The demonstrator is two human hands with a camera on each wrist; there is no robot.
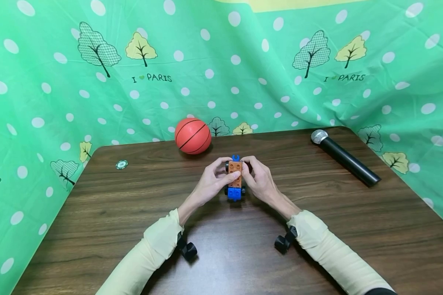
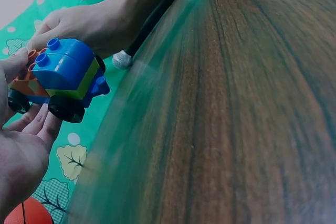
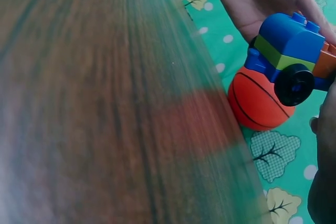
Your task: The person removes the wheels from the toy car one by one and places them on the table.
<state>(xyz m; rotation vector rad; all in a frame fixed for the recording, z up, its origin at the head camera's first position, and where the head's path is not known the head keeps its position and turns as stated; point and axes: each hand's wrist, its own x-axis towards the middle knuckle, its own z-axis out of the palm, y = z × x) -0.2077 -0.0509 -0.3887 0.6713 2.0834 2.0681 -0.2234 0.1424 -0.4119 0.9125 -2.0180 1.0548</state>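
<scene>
Between both hands is a toy block car (image 1: 234, 174) with an orange studded top, a rounded blue brick, a thin lime-green layer and black wheels. A blue hook sticks out at its far end. My left hand (image 1: 215, 180) grips it from the left, thumb on the orange studs and fingers beneath it in the left wrist view. From the right, my right hand (image 1: 260, 180) holds the car near the far wheel, its thumb and index finger at the side. Both wrist views show the blue brick (image 2: 71, 66) end facing the near side, held above the table.
A red basketball (image 1: 192, 136) sits at the back of the brown wooden table (image 1: 140, 209). A black microphone (image 1: 345, 157) with a silver head lies at the back right. A green-and-white poker chip (image 1: 122, 164) lies at the left. Green printed cloth (image 1: 221, 53) hangs behind.
</scene>
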